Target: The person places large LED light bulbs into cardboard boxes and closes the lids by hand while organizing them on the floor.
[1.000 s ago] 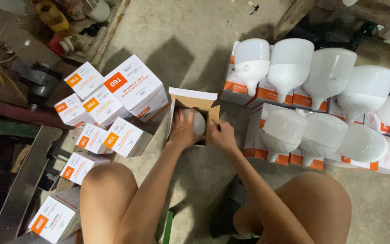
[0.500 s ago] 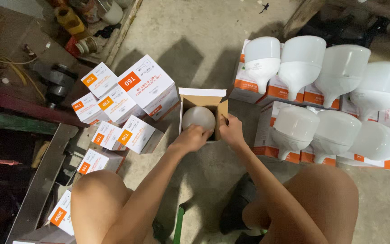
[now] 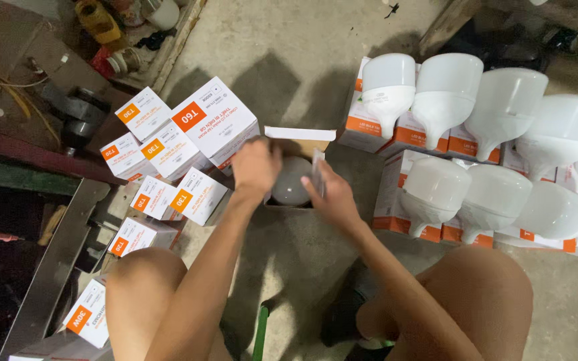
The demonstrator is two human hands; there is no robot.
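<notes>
A bulb [image 3: 290,182] sits dome-up, axis vertical, in an open box [image 3: 300,137] on the floor. Left hand [image 3: 255,167] grips the box's left flap; right hand [image 3: 332,194] pinches the right flap [image 3: 318,170]. Closed cartons [image 3: 188,134] crowd left, standing bulbs [image 3: 476,107] right.

White and orange closed boxes [image 3: 168,150] lie heaped at left on the concrete floor [image 3: 289,47]; large white bulbs [image 3: 476,127] (standing on similar cartons) crowd the right; a yellow container [image 3: 98,20] sits top left.
</notes>
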